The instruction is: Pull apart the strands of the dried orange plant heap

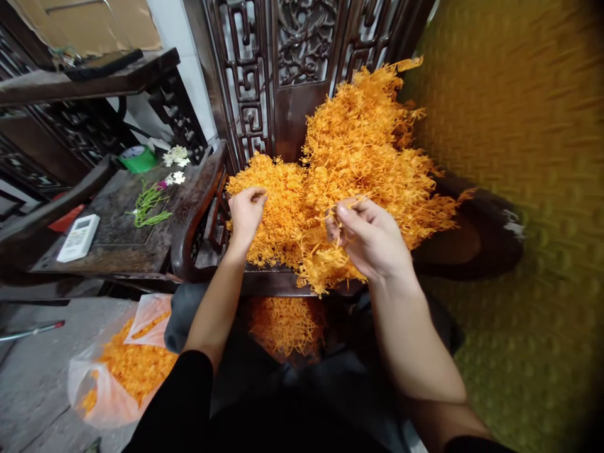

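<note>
My right hand [375,236] is closed around a thin orange sprig [348,204], with thumb and fingers pinched together. Behind and beside it rises a tall tangle of orange branching sprigs [363,138], and loose strands hang below the hand. My left hand [247,214] hovers over a lower mound of small orange pieces [278,195]. Its thumb and index finger are drawn together; whatever lies between them is too small to make out. Both piles rest on a dark carved wooden seat [264,280].
A wooden side table [127,251] at left holds a white remote [79,238], a green tape roll [138,159], green stems [150,206] and white flowers [176,156]. A plastic bag [113,402] of orange pieces lies on the floor. More orange sprigs [287,324] sit below the seat.
</note>
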Demonstrator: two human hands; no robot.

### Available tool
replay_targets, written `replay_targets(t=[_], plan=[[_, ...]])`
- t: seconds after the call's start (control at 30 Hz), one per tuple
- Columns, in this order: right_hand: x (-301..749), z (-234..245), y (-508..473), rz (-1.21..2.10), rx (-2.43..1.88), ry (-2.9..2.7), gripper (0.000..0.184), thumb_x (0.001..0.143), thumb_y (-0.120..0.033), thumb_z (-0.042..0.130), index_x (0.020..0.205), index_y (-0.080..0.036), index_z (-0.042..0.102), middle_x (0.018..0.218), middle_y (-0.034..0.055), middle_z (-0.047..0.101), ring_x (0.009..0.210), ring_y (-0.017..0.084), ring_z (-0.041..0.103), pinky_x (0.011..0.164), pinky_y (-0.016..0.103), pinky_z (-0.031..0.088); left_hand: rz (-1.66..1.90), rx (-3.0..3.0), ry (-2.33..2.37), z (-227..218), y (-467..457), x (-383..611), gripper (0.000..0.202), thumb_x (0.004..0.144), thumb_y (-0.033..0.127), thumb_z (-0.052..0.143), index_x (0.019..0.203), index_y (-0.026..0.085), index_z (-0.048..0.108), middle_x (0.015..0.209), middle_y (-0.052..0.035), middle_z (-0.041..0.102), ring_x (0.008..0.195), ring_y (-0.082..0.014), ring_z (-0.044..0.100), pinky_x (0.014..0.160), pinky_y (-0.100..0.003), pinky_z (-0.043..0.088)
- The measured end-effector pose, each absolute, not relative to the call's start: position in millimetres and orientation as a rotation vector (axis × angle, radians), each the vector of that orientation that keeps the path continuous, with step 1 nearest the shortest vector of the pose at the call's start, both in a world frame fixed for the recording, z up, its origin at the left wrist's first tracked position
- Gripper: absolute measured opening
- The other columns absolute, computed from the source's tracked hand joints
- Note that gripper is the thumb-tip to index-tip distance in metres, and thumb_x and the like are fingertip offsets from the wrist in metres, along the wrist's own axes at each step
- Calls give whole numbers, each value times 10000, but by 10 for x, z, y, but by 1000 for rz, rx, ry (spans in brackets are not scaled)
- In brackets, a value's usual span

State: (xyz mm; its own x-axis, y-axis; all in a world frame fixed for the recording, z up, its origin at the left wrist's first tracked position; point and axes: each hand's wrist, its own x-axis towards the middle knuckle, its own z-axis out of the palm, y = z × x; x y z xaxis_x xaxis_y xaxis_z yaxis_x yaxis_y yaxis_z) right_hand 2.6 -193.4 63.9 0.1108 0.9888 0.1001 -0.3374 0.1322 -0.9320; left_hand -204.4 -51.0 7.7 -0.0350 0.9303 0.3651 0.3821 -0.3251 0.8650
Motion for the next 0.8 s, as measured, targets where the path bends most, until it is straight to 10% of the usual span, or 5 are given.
replay_targets(t=[0.27,0.47,0.63,0.8], plan=[[134,625,-1915,1259,-938,-871,375,734,-433,910,876,-246,617,774,-3,683,603,110,599,468,232,442,1176,2034,1388,-60,-314,-2109,477,752,-33,655,1137,210,797,1357,-112,716,1430,-331,518,1271,-519,298],[89,604,-1895,1152,-940,-874,368,788,-456,875,918,-261,591,835,0,693,707,151,691,578,281,578,988,2105,868,660,-1268,-1913,270,966,434,679,1049,210,805,1055,-83,790,989,-224,731,943,-343,550],[-36,627,-1894,1044,-823,-676,416,747,-441,908,917,-252,579,853,-35,683,779,131,701,706,282,650,948,2450,1048,754,-1884,-1724,939,693,549,920,1469,191,531,1420,-168,611,1080,-301,706,931,-408,589],[-49,649,-1936,1009,-781,-653,374,773,-415,896,921,-254,593,896,-42,686,811,117,700,795,308,665,1154,2370,932,599,-1741,-1660,424,917,262,764,1301,163,615,1283,-119,654,926,-171,702,815,-307,616]])
